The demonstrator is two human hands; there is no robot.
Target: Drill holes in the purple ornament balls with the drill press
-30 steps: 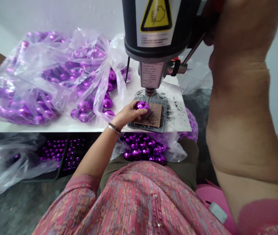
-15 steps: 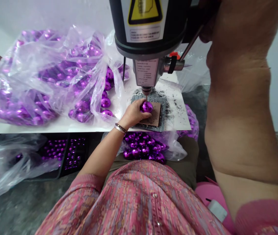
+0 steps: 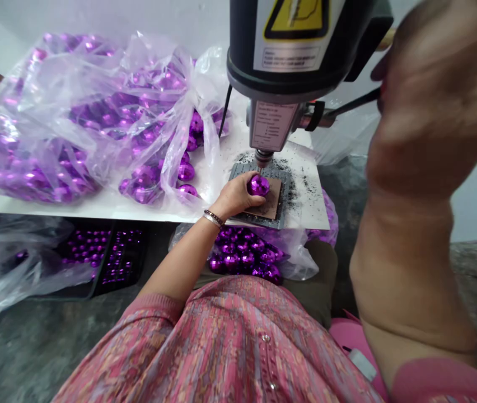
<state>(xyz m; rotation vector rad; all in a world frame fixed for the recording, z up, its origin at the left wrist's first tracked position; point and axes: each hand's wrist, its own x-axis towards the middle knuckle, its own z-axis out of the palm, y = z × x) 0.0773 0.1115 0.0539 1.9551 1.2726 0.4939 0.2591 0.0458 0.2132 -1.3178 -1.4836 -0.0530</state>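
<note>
My left hand [image 3: 238,195] pinches a shiny purple faceted ball [image 3: 258,185] between thumb and fingers. The ball sits over a brown square board [image 3: 270,207] on the dark grey base [image 3: 283,218] of a drill press [image 3: 280,84]. Just above the ball is the drill's chuck [image 3: 264,158]; whether the bit touches the ball I cannot tell. At the upper right, close to the camera and blurred, my right hand [image 3: 440,101] is closed around the end of the drill press lever [image 3: 356,102], its fingers partly hidden.
Clear plastic bags [image 3: 108,123] full of purple balls cover the left of the white table [image 3: 217,207]. Dark shavings [image 3: 301,182] lie around the base. More balls [image 3: 242,252] rest in a bag on my lap. Below left stands a black crate [image 3: 110,263] with purple pieces.
The lever has swung from a steep slant to a flatter one, and my right hand has moved with it. My left hand still holds the ball. The whole view has shifted slightly.
</note>
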